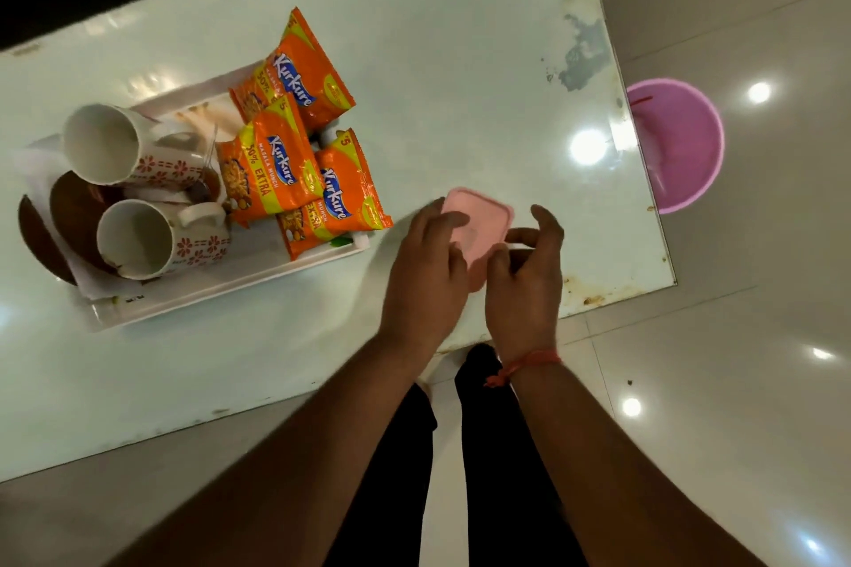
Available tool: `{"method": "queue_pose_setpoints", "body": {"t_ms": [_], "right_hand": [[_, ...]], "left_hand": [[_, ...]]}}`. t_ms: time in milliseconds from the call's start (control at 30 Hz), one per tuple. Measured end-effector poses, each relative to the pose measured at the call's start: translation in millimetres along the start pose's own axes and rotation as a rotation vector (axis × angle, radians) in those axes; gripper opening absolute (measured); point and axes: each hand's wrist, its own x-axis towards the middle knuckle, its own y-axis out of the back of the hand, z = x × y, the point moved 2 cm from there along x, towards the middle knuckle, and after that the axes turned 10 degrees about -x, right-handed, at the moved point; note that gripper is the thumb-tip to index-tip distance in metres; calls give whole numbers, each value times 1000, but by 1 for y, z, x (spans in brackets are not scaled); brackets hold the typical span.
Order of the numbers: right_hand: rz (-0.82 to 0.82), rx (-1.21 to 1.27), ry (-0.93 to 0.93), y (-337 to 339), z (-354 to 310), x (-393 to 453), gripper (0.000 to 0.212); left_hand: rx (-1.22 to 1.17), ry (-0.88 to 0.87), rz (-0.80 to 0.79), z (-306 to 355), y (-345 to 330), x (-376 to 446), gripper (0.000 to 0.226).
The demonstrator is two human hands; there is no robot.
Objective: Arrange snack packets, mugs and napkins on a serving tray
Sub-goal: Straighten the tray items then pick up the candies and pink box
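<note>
Three orange snack packets (pixel 294 152) lay overlapping at the near-right end of the white serving tray (pixel 221 290), one jutting past its far rim. They looked light, puffed with air and slick, so they would likely slide or crackle under a hard squeeze; a crimped end seam seemed the safest place to take one. Each read "Kurkure", and the middle one also showed "Masala Munch", "50% Extra" and a "5" price mark.

Two white mugs (pixel 133 193) with red flower prints lay on their sides at the tray's left end, mouths toward the camera, handles pointing right. Ceramic by the look of them, they would be stiff, heavier and breakable; the handle or the body would be the natural hold. Under them sat brown saucers (pixel 41 235) and white napkins (pixel 27 157), thin and limp, best lifted by an edge.

Just right of the tray, a pink square lid or container (pixel 479 216) rested on the glass table (pixel 460 60). The left hand (pixel 426 262) lay over its left side with fingers loosely spread, and the right hand (pixel 525 276) had thumb and forefinger curled at its near-right edge; whether they actually pinched it could not be told. A red thread (pixel 525 364) circled the right wrist. A pink bucket (pixel 681 143) stood on the floor beyond the table.
</note>
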Motion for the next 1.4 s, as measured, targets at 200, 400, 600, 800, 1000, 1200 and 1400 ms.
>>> {"method": "queue_pose_setpoints", "body": {"t_ms": [200,400,600,800,1000,1200,1400], "right_hand": [[-47,-80,200,-1,-56,64,36],[-93,-131,312,-24,-89,103,40],[-115,-129,341,-26,-86,103,40],[-8,-223,414,-11,-89,96,47],[-32,-324,572,-23,-114,56,44],[-50,-468,707,-63,-150,10,48],[-24,-708,854,-126,-187,-38,55]], "left_hand": [[-203,124,98,23,4,44,49],[-154,215,122,23,18,97,53],[18,207,52,24,23,98,54],[98,69,178,38,46,86,52],[201,-115,197,26,96,62,50],[417,-217,156,-25,189,33,52],[675,-146,147,-81,282,10,59]]}}
